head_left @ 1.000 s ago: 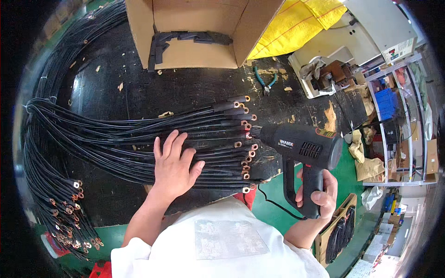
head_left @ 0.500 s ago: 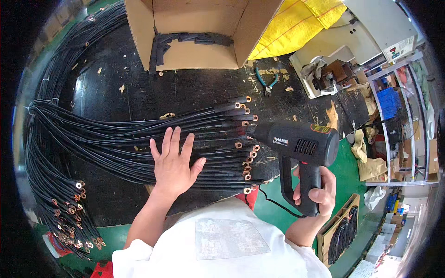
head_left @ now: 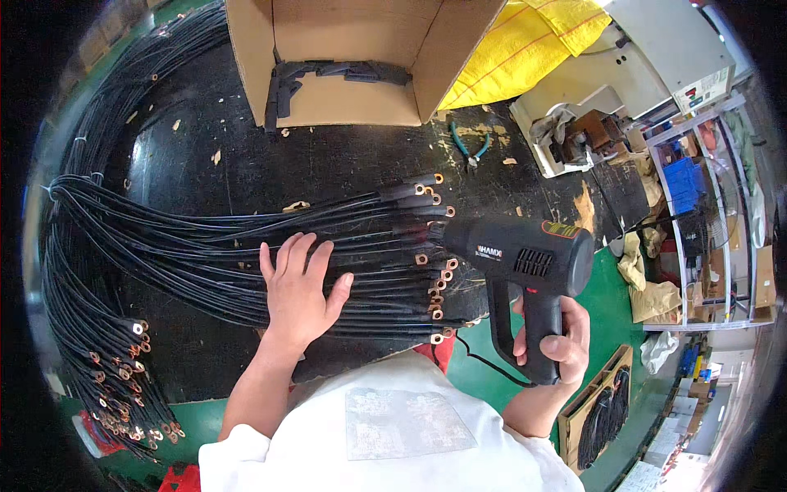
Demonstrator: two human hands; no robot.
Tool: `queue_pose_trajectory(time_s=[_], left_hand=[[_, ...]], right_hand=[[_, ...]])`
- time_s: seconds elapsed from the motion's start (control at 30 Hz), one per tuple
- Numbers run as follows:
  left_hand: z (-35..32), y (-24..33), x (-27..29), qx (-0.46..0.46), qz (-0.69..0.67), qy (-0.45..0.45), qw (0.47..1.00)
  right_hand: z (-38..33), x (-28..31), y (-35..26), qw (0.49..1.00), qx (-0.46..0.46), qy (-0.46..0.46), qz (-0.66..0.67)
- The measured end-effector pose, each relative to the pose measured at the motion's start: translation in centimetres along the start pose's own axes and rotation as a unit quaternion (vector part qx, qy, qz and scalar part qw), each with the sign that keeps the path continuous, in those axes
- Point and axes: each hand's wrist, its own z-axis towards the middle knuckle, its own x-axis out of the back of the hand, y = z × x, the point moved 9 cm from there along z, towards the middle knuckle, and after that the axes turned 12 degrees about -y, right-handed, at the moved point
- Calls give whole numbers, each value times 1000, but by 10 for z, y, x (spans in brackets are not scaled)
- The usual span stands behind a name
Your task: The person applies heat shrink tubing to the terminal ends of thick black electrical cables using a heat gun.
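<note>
My right hand (head_left: 557, 343) grips the handle of a black heat gun (head_left: 525, 254). Its nozzle points left, close over the ends of a bundle of black cables (head_left: 205, 246) spread across the dark table. Copper ring lugs (head_left: 443, 283) tip these cables, with black sleeving behind them. Across the middle of the cables lies my left hand (head_left: 302, 287), palm down, fingers spread. A cord (head_left: 492, 373) runs from the base of the heat gun's handle toward the table edge.
An open cardboard box (head_left: 344, 90) holding black sleeve pieces stands at the back of the table (head_left: 197, 164). Teal-handled pliers (head_left: 470, 148) lie right of it. More lugged cables (head_left: 123, 385) hang over the left edge. A shelf rack (head_left: 697, 221) stands at right.
The heat gun has shifted slightly left and down, with my right hand on it. My left hand has slid a little left and down, its fingers bending somewhat.
</note>
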Motion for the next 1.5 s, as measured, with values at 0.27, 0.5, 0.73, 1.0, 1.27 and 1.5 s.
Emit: queue_pose_trajectory(time_s=[0.27, 0.5, 0.73, 1.0, 1.27, 1.5], left_hand=[[-8, 3, 15, -36, -44, 67, 996], [-14, 6, 22, -52, -63, 93, 992], [-16, 8, 23, -61, -78, 102, 990], [-16, 7, 23, -62, -76, 108, 989], [-16, 5, 22, -57, -82, 112, 989], [-16, 6, 23, -58, -83, 118, 988]], right_hand=[[6, -5, -7, 999, 19, 32, -27], [5, -2, -7, 997, -11, 39, -64], [4, -2, -5, 997, -16, 39, -72], [13, -24, 3, 999, -20, -25, -8], [22, -36, 2, 1000, -12, -19, -10], [23, -36, 1, 1000, -11, -20, -12]])
